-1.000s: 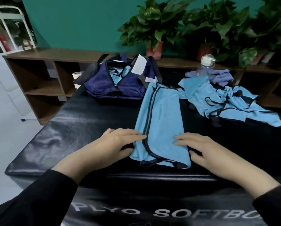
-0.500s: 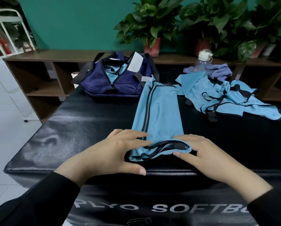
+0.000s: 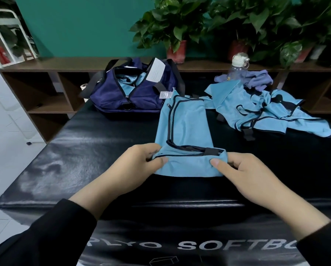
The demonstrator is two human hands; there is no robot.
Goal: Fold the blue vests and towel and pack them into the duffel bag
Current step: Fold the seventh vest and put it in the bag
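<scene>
A light blue vest (image 3: 185, 125) with dark trim lies folded into a long strip on the black padded box (image 3: 80, 150). Its near end is lifted and turned up toward the far side. My left hand (image 3: 141, 162) pinches the left corner of that end, and my right hand (image 3: 243, 169) pinches the right corner. A navy duffel bag (image 3: 122, 93) stands open at the back left with blue cloth inside. A heap of unfolded blue vests (image 3: 266, 112) lies at the back right, and a purple towel (image 3: 256, 79) sits behind the heap.
A clear water bottle (image 3: 237, 66) with a white cap stands by the towel. Behind the box runs a brown wooden shelf (image 3: 45, 89) with potted plants (image 3: 176, 29) on top. A white metal rack (image 3: 5, 35) stands at the far left over pale floor tiles.
Both hands went from resting flat at the vest's near end to pinching its corners. The near end has been lifted and is folding away from me.
</scene>
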